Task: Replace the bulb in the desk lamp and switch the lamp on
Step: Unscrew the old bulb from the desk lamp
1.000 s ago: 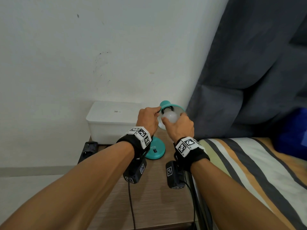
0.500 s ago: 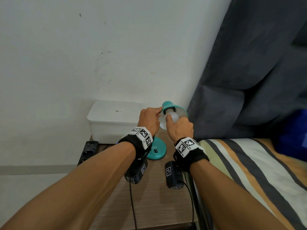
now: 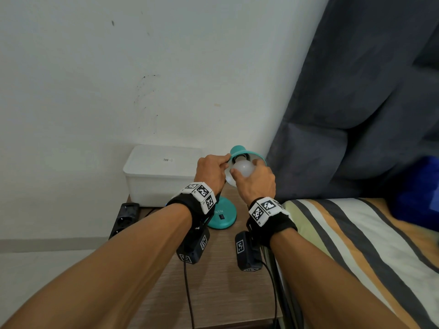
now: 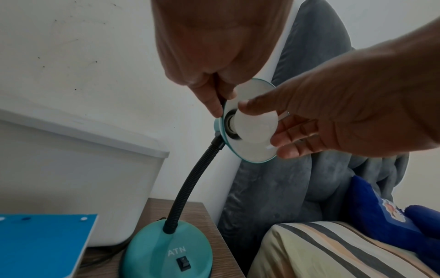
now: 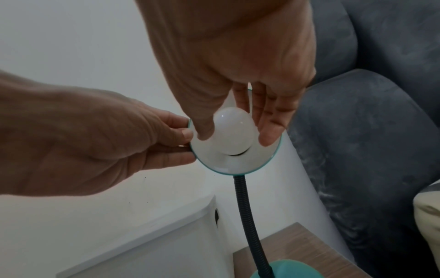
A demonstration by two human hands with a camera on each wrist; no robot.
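Note:
A teal desk lamp stands on the wooden bedside table (image 3: 221, 281), its round base (image 3: 222, 217) (image 4: 166, 250) carrying a black rocker switch (image 4: 183, 264). A black flexible neck (image 4: 188, 182) (image 5: 250, 216) rises to the teal shade (image 3: 240, 151) (image 4: 252, 150) (image 5: 238, 163). My left hand (image 3: 211, 169) (image 4: 214, 97) (image 5: 166, 139) pinches the shade's rim. A white bulb (image 3: 242, 168) (image 4: 254, 127) (image 5: 233, 133) sits in the shade's socket, unlit. My right hand (image 3: 256, 181) (image 4: 273, 127) (image 5: 238, 120) grips the bulb with thumb and fingers around it.
A white lidded plastic box (image 3: 161, 174) stands against the wall behind the lamp. A black power strip (image 3: 123, 219) lies left of the table. A striped bed (image 3: 356, 245) and grey curtain (image 3: 356, 115) are on the right. A blue card (image 4: 43, 244) lies near the box.
My right hand has turned around the bulb, thumb shifting to the bulb's near left side. The left hand keeps hold of the shade; the lamp head has barely moved.

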